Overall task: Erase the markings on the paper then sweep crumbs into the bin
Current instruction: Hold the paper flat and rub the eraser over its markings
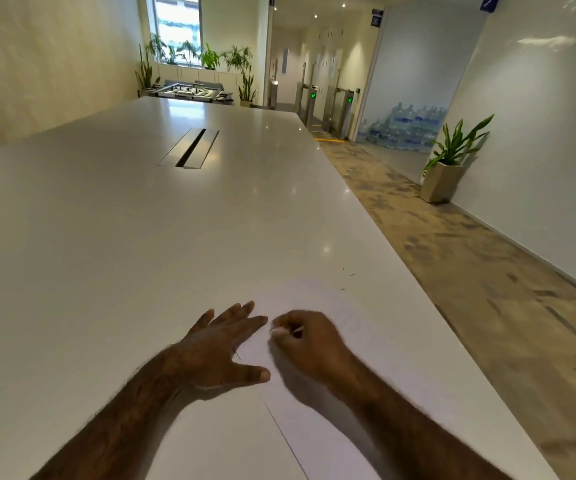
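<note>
A white sheet of paper (376,358) lies on the white table (124,237) near its right edge. My left hand (219,348) rests flat with fingers spread on the paper's left edge. My right hand (309,337) is closed around a small white eraser (279,330), pressed on the paper just right of my left fingertips. A few dark crumbs (347,280) lie on the table beyond the paper's far corner. No markings are legible on the paper. No bin is in view.
A metal cable slot (189,148) sits in the table's middle. The table's right edge (418,271) drops to a carpeted aisle. A potted plant (447,168) stands by the right wall, with stacked water bottles (404,129) behind it.
</note>
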`<state>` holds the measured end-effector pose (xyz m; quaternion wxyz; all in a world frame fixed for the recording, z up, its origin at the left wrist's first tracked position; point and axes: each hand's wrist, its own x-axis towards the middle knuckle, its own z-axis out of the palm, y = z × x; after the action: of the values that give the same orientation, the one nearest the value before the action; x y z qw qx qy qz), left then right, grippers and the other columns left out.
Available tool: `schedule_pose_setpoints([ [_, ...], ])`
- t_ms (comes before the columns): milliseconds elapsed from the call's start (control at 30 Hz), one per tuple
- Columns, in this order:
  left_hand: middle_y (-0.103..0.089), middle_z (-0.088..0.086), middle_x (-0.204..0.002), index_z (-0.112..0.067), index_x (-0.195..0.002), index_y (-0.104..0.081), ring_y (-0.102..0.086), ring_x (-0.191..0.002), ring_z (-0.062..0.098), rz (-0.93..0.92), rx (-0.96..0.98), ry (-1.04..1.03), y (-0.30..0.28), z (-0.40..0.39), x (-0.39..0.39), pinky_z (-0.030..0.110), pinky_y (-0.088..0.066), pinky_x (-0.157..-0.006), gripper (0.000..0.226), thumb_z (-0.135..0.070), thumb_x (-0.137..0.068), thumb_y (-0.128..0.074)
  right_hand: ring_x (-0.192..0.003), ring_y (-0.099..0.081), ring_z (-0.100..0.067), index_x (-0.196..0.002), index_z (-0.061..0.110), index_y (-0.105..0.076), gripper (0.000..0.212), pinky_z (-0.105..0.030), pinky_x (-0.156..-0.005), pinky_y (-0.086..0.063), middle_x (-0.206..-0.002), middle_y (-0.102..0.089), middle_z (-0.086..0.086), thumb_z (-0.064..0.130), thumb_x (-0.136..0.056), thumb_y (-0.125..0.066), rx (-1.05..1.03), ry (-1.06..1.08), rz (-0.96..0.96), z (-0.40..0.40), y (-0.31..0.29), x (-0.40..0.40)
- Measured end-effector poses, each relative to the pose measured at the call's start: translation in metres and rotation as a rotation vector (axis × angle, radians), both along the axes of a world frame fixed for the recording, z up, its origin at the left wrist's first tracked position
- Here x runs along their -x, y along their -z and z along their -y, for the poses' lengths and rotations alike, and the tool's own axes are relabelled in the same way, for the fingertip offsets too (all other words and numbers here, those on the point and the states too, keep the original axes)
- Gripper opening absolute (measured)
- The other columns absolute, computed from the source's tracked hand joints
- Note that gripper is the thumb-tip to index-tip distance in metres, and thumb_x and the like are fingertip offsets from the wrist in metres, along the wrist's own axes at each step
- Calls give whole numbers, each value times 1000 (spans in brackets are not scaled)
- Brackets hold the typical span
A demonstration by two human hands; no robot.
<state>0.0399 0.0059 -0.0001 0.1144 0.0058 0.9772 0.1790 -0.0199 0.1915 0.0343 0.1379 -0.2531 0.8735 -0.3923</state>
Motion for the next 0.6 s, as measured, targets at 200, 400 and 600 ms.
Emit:
schedule_pose_setpoints([
  [200, 14, -16, -161, -28, -153, 18, 17, -143, -5, -5, -61, -52, 3, 1, -1, 26, 15, -116, 140, -101, -44, -29, -69, -56, -17, -80, 0, -60, 16, -19, -64, -54, -78, -56, -14, -12, -88, -53, 637, 268, 678, -4, -5, 61],
  [400, 16, -25, -154, -26, -146, 31, 13, -136, -10, 14, -112, -92, -5, -4, -3, 20, 15, -112, 135, -88, -56, -47, -60, -41, -21, -56, 15, -43, 36, -32, -63, -42, -61, -39, -8, -6, -86, -47, 596, 515, 287, -38, -10, 113],
  [600, 12, -25, -156, -27, -140, 41, 9, -139, -5, -1, -161, -86, -2, -3, -1, 21, 14, -112, 142, -97, -47, -40, -91, -69, -32, -102, -16, -63, 17, -39, -84, -58, -99, -68, -28, -10, -90, -52, 659, 87, 999, -4, 1, 49],
])
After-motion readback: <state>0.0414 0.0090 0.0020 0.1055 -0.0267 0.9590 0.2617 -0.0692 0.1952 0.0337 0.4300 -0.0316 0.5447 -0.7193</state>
